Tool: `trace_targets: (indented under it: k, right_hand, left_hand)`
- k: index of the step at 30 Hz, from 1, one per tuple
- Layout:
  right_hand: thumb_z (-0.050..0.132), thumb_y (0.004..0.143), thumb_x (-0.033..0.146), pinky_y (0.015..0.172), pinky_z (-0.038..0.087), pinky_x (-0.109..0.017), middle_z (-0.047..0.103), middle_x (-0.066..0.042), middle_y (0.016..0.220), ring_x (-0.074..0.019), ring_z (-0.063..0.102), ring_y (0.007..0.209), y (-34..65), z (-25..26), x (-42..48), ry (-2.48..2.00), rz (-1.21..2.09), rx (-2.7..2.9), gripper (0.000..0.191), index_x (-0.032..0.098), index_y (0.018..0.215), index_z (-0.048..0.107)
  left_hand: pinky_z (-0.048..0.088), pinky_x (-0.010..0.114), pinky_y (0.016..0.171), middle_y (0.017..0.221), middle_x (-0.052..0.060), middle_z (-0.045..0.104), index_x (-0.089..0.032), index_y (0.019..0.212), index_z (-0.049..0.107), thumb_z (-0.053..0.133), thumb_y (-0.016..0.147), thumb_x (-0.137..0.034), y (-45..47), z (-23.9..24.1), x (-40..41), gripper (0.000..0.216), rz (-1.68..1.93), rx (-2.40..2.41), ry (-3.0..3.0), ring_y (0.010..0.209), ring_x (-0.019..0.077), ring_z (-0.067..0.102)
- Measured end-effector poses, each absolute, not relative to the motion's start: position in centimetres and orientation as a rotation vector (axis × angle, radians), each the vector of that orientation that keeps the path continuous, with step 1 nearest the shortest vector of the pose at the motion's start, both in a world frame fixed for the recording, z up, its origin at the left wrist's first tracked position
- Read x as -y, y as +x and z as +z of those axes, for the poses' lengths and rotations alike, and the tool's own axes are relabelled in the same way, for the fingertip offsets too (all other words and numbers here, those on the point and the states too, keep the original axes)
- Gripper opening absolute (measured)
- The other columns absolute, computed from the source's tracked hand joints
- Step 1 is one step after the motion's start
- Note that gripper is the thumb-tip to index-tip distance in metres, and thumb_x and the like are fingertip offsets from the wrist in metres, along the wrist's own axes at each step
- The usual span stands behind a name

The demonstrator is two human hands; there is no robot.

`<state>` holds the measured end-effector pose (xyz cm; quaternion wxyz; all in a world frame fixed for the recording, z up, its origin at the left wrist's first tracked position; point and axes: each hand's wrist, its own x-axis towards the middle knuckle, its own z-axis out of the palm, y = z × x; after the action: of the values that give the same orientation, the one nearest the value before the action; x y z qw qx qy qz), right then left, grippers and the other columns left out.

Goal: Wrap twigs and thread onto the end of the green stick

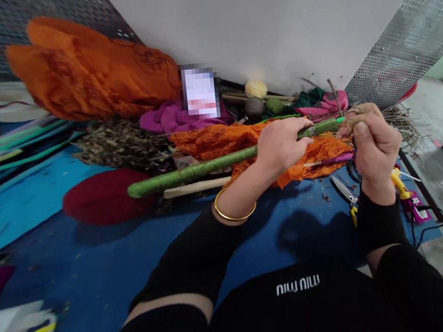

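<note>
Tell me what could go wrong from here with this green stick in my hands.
Your left hand grips the green stick off-center, so its long end might swing and knock the dark red bundle.
The scissors lie close to your right hand; lowering it could mean a nick.
What looks like a yellow glue gun sits near the table's edge and might get bumped.

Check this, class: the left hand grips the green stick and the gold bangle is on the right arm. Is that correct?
No: the gold bangle is on the left arm, as the head view shows. The left hand does grip the green stick.
</note>
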<state>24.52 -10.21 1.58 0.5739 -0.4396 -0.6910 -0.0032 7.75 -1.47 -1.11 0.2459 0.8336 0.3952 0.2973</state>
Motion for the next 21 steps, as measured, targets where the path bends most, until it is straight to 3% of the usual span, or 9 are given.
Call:
trace_targets:
  k: [3, 9, 16, 18, 21]
  right_hand:
    - [0.060, 0.106, 0.038, 0.085, 0.061, -0.043, 0.069, -0.003, 0.085, -0.0228, 0.067, 0.093, 24.9, 1.3, 9.9, -0.938, 0.045, 1.681, 0.027, 0.028, 0.090, 0.078]
    - [0.061, 0.106, 0.041, 0.089, 0.064, -0.043, 0.070, -0.003, 0.087, -0.0217, 0.072, 0.092, 25.7, 0.7, 9.0, -0.883, 0.218, 1.647, 0.029, 0.026, 0.086, 0.077]
    - [0.066, 0.102, 0.049, 0.059, 0.059, -0.032, 0.075, -0.004, 0.087, -0.0166, 0.070, 0.067, 26.6, 1.8, 10.9, -1.081, 0.405, 1.593, 0.035, 0.023, 0.080, 0.072]
    - [0.066, 0.101, 0.049, 0.056, 0.058, -0.031, 0.077, -0.005, 0.085, -0.0170, 0.070, 0.065, 26.6, 2.4, 11.9, -1.128, 0.385, 1.660, 0.036, 0.023, 0.078, 0.072]
    - [0.062, 0.104, 0.044, 0.055, 0.058, -0.033, 0.082, -0.007, 0.097, -0.0168, 0.070, 0.065, 26.1, 3.1, 12.8, -1.176, 0.300, 1.770, 0.034, 0.024, 0.078, 0.073]
  left_hand:
    - [0.057, 0.037, 0.099, 0.127, 0.001, 0.083, -0.030, 0.124, 0.082, 0.072, 0.090, -0.026, 7.8, -1.2, 1.5, 0.035, 0.796, -1.065, 2.263, 0.116, 0.0272, 0.076]
    - [0.055, 0.037, 0.097, 0.120, 0.003, 0.084, -0.025, 0.119, 0.083, 0.072, 0.089, -0.023, 7.6, -1.1, 1.0, 0.032, 0.726, -0.989, 2.246, 0.113, 0.0274, 0.076]
    - [0.055, 0.036, 0.097, 0.126, 0.004, 0.081, -0.023, 0.125, 0.078, 0.065, 0.093, -0.020, 7.1, -1.0, 0.6, 0.035, 0.851, -0.989, 2.258, 0.116, 0.0264, 0.073]
    - [0.055, 0.035, 0.097, 0.126, 0.004, 0.081, -0.024, 0.126, 0.078, 0.065, 0.094, -0.020, 7.1, -1.0, 0.6, 0.035, 0.880, -1.027, 2.284, 0.114, 0.0260, 0.073]
    - [0.056, 0.035, 0.096, 0.123, 0.005, 0.081, -0.024, 0.126, 0.078, 0.064, 0.094, -0.019, 7.3, -1.1, 0.7, 0.036, 0.867, -1.035, 2.298, 0.112, 0.0257, 0.074]
